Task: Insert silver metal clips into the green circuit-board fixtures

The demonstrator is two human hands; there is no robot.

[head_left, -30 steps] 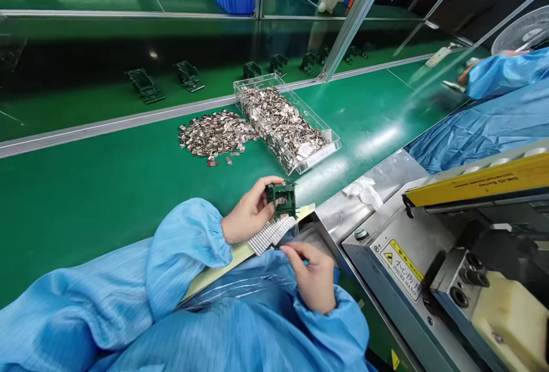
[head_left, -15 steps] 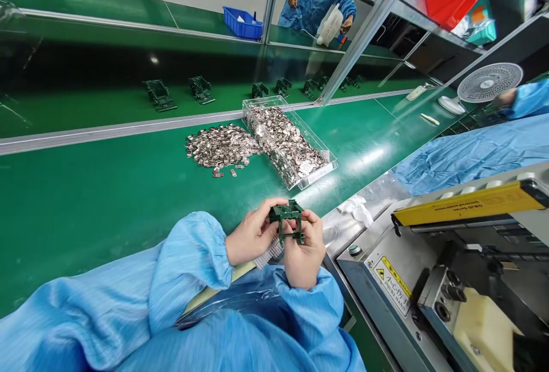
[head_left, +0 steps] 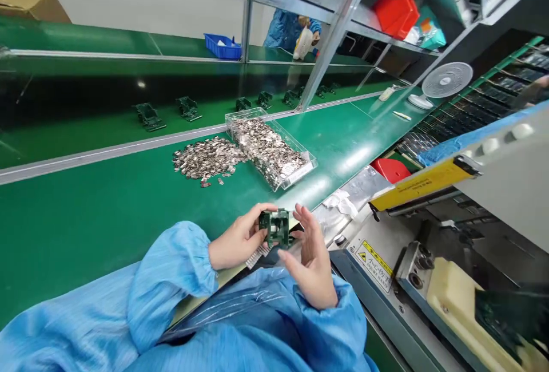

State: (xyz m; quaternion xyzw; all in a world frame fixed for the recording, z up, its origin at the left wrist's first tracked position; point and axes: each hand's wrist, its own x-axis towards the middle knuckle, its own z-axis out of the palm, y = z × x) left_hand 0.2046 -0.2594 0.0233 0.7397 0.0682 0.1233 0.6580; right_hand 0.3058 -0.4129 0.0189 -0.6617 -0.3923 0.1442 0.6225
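Observation:
A dark green plastic frame [head_left: 279, 226] with a square opening is gripped at its left side by the thumb and fingers of my left hand [head_left: 238, 238]. My right hand [head_left: 314, 272] is just right of the frame, thumb and fingers spread apart, holding nothing. Below the frame, a strip of small pale pieces [head_left: 256, 257] shows in part beneath my left hand. Beyond both hands, a heap of small metal parts [head_left: 208, 157] lies on the green tabletop [head_left: 107, 212], beside a clear plastic tray [head_left: 300, 175] filled with similar parts.
Several green frames [head_left: 187, 107] stand on the belt behind the metal ledge. To my right is a machine with a yellow bar [head_left: 422, 186] and a warning label [head_left: 373, 266]. A white fan [head_left: 446, 81] stands farther right; a blue bin [head_left: 223, 47] sits at the back.
My right hand has let go of the green frame and spread its fingers. My left hand still holds the frame. The camera view has turned toward the right.

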